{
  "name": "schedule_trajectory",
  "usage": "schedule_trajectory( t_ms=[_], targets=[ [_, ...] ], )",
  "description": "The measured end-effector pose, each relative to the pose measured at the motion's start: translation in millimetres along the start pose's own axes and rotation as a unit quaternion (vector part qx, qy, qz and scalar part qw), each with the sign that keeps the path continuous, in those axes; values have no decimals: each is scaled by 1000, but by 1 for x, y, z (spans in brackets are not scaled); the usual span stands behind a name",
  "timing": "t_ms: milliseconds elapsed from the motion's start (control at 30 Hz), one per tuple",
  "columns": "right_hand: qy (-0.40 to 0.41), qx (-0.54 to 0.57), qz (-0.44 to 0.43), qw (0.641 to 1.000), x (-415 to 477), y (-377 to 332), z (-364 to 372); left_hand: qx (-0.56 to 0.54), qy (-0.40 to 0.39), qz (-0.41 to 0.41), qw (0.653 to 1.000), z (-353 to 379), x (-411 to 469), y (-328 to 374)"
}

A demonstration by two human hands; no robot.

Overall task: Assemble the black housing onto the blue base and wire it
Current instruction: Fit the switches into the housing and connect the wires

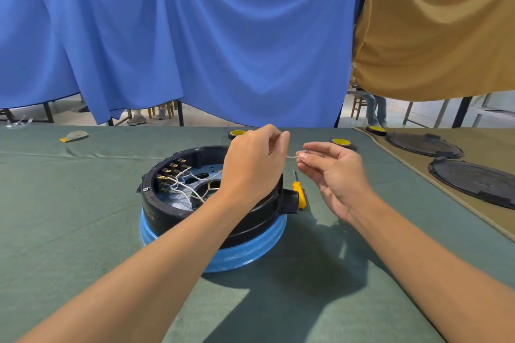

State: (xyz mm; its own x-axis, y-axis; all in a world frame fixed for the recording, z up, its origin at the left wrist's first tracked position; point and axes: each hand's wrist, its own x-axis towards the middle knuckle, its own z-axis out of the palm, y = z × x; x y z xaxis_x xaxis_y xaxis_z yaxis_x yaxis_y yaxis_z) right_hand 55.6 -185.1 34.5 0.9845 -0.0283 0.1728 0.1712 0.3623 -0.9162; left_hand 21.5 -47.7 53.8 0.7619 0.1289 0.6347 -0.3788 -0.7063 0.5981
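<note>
Head view: my left hand (255,164) and right hand (333,175), raised above the black housing (167,203) seated on the blue base (245,253) mid-bench, fingertips pinching a white wire (292,156) between them.

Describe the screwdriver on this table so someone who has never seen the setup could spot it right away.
Start at the round black housing sitting on the blue base in the middle of the green table cover. Just right of the housing's side spout, below the right hand, lies the screwdriver. It is the only tool there, small, with a bright yellow handle and a thin dark shaft pointing away.
</note>
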Motion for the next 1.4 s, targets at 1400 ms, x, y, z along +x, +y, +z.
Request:
schedule_trajectory(
  t_ms=[1400],
  targets=[
    [-218, -257, 173, 925, -6, 25, 147, -221, 107, -272, 930, -94, -31, -145]
  ],
)
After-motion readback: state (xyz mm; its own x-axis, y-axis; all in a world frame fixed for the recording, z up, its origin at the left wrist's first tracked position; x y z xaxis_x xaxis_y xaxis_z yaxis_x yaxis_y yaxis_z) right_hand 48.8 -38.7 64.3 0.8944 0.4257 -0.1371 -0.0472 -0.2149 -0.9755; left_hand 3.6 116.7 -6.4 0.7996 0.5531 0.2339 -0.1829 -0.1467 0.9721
